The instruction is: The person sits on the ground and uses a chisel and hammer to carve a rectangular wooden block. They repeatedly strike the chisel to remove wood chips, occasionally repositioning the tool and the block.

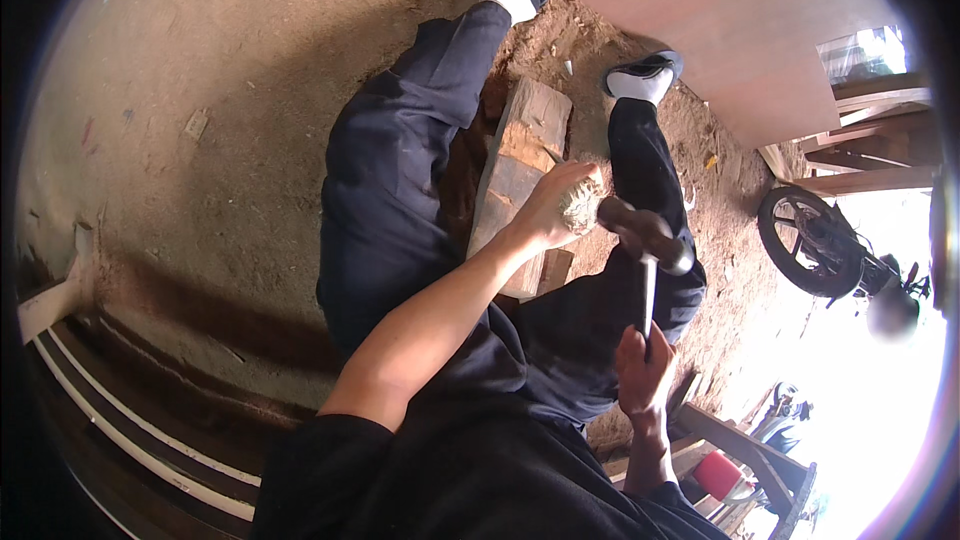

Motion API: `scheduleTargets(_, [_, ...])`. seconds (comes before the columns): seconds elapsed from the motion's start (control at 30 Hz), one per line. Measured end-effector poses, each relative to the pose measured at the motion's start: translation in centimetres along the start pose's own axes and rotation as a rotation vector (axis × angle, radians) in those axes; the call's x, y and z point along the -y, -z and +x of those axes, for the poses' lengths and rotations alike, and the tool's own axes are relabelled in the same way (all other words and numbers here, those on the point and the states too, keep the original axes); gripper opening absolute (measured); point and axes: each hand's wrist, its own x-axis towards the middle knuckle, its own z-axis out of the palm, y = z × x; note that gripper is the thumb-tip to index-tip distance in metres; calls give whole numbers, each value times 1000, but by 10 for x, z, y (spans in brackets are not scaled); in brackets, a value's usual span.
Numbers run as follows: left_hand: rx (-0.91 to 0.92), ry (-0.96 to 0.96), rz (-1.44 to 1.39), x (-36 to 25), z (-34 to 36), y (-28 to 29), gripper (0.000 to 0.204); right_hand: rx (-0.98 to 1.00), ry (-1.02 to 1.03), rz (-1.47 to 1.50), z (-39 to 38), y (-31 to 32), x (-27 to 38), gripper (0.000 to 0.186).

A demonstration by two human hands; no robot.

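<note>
My left hand [556, 198] is closed round a chisel, whose pale, frayed handle end [580, 208] sticks out of the fist toward me. Its dark blade tip [551, 154] points at a thick wooden beam [508, 180] lying between my legs. In my right hand [643, 368] is a hammer, gripped by its light handle [649, 292]. The dark hammer head [647, 236] is beside the chisel's butt end, with one face close to it; whether they touch I cannot tell.
Dirt floor [230, 130] with wood chips surrounds my legs. A large flat board [700, 30] lies far right. To the right stand a motorcycle wheel [811, 242] and wooden framing [870, 155]. Nearer right is a red container [722, 476]; long timber strips [150, 430] run along the near left.
</note>
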Motion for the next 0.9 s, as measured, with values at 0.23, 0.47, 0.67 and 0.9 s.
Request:
scheduleTargets(0.23, [-47, 466, -701, 11, 7, -6, 27, 56, -8, -77, 16, -19, -5, 26])
scheduleTargets(0.47, [-4, -31, -31, -23, 11, 4, 21, -5, 22, 57, 2, -10, -6, 23])
scheduleTargets(0.67, [92, 126, -273, -38, 16, 10, 19, 23, -117, 196, 4, -17, -10, 41])
scheduleTargets(0.9, [134, 162, -70, -42, 17, 16, 14, 19, -90, 315, -9, -21, -14, 66])
